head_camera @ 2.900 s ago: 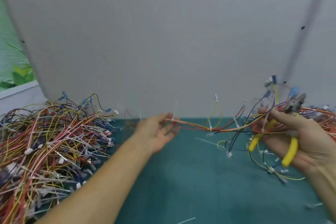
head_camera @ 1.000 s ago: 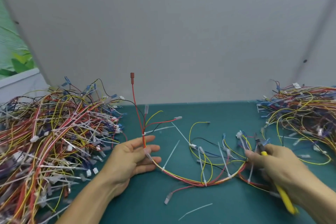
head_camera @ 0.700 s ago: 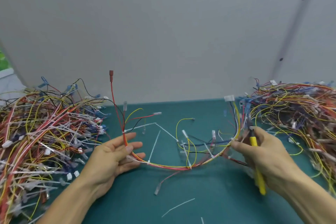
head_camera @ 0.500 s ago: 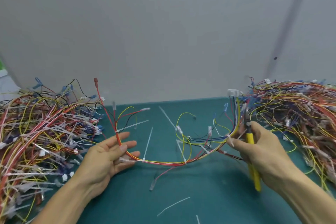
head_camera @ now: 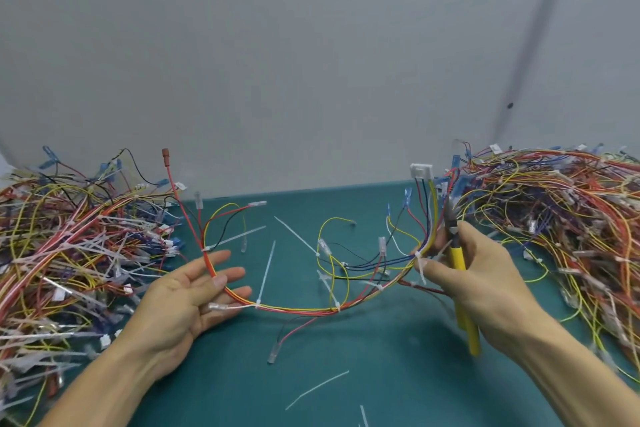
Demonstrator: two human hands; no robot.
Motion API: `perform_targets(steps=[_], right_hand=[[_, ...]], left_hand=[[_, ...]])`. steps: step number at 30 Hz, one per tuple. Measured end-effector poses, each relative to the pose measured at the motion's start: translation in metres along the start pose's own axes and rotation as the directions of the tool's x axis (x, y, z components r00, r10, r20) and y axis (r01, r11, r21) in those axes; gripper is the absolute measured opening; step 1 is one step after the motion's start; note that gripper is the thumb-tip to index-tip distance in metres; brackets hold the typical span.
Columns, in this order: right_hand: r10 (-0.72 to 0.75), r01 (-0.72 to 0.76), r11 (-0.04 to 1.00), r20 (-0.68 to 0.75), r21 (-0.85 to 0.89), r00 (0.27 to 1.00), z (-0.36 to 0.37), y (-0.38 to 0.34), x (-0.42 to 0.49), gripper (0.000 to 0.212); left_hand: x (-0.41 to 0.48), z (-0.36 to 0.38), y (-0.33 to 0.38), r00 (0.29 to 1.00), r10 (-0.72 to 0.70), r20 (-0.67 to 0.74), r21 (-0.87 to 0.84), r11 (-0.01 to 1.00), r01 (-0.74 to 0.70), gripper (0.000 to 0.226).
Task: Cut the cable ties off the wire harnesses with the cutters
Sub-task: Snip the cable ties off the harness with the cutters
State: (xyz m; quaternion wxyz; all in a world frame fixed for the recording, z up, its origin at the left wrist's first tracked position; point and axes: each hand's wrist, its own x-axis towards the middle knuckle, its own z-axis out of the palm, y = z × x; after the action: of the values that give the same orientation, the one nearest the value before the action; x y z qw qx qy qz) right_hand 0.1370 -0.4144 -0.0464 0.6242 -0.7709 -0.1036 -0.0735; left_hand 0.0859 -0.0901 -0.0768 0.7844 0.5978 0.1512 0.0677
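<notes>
So over the last second the right hand [head_camera: 481, 281] has lifted its end of the wire harness [head_camera: 311, 309] off the green mat [head_camera: 398, 374]. Now it sags in a U between both hands instead of lying flat. The left hand [head_camera: 194, 291] has barely moved: palm up, fingers spread and straight, the red and yellow wires just draped over them. The right one is curled round the yellow cutters [head_camera: 459, 274], tip pointing up, and its thumb and forefinger pinch the bundle right at a white cable tie [head_camera: 420, 258]. My read is that's lining up the next snip, with plenty left to do, since other ties [head_camera: 258, 303] with long tails sit along the curve. Around it there's a tangled left pile [head_camera: 69, 253], a right pile [head_camera: 561, 218], and loose ties [head_camera: 317, 388] on the near mat. The annoying part is the side wires and the white plug [head_camera: 420, 170] crowding the cutter tip, so a wire could get nicked.
</notes>
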Motion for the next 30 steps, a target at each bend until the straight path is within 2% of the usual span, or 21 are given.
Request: perform_targets(steps=[3, 6, 9, 13, 19, 24, 30], right_hand=[[0.111, -0.111, 0.993, -0.004, -0.046, 0.994, -0.001, 0.002, 0.001, 0.021], [0.263, -0.256, 0.950, 0.015, -0.179, 0.965, -0.002, 0.005, 0.000, 0.020], [0.349, -0.320, 0.894, 0.042, -0.314, 0.936, -0.001, 0.004, -0.003, 0.019], [0.383, -0.338, 0.826, 0.008, -0.450, 0.924, -0.002, -0.002, -0.004, 0.020], [0.446, -0.383, 0.766, -0.003, -0.516, 0.895, -0.005, -0.004, -0.003, 0.020], [0.491, -0.413, 0.771, 0.039, -0.485, 0.870, -0.011, -0.005, -0.002, 0.028], [0.380, -0.358, 0.821, -0.041, -0.445, 0.924, -0.029, -0.006, 0.004, 0.029]], left_hand=[[0.001, 0.000, 0.000, 1.000, -0.019, -0.007, 0.013, 1.000, 0.019, 0.026], [0.001, 0.001, -0.002, 0.998, -0.053, -0.016, 0.030, 0.998, 0.053, 0.023], [0.001, 0.001, -0.004, 0.997, -0.073, -0.026, 0.050, 0.996, 0.074, 0.023], [0.001, 0.001, -0.004, 0.995, -0.097, -0.031, 0.076, 0.992, 0.099, 0.026], [0.001, -0.002, -0.003, 0.988, -0.145, -0.048, 0.125, 0.981, 0.150, 0.025], [0.001, -0.002, -0.004, 0.987, -0.148, -0.055, 0.157, 0.975, 0.155, 0.025], [0.001, -0.001, -0.004, 0.987, -0.151, -0.056, 0.183, 0.970, 0.158, 0.025]])
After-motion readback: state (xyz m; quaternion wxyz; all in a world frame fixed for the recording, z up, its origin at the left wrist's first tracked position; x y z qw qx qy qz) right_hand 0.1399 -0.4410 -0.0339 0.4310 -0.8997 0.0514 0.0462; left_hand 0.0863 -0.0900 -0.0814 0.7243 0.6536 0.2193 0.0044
